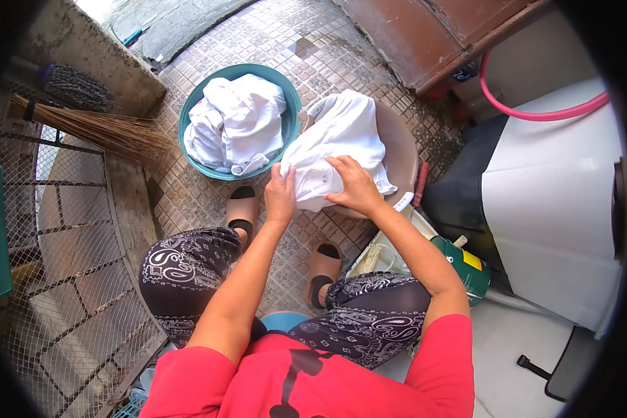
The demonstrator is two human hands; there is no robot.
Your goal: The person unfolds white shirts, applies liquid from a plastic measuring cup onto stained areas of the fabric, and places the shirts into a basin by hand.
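A white garment [345, 136] is draped over the near left rim of a beige basin [399, 150], part of it lying inside. My left hand [280, 196] grips the garment's near left edge, fingers closed on the cloth. On the right, my right hand [357, 187] holds the same garment, thumb and forefinger apart around a stretched patch with a small dark mark. Just left of the beige basin stands a teal basin [291, 104], heaped with white laundry [240, 122].
A straw broom [111, 129] and a grey mop head [79, 87] lean at the left by wire mesh. To the right are a dark green bucket [467, 272], a red-handled brush [421, 182], a white appliance [550, 181] and a pink hoop [536, 115]. Small tiles [313, 42] cover the floor.
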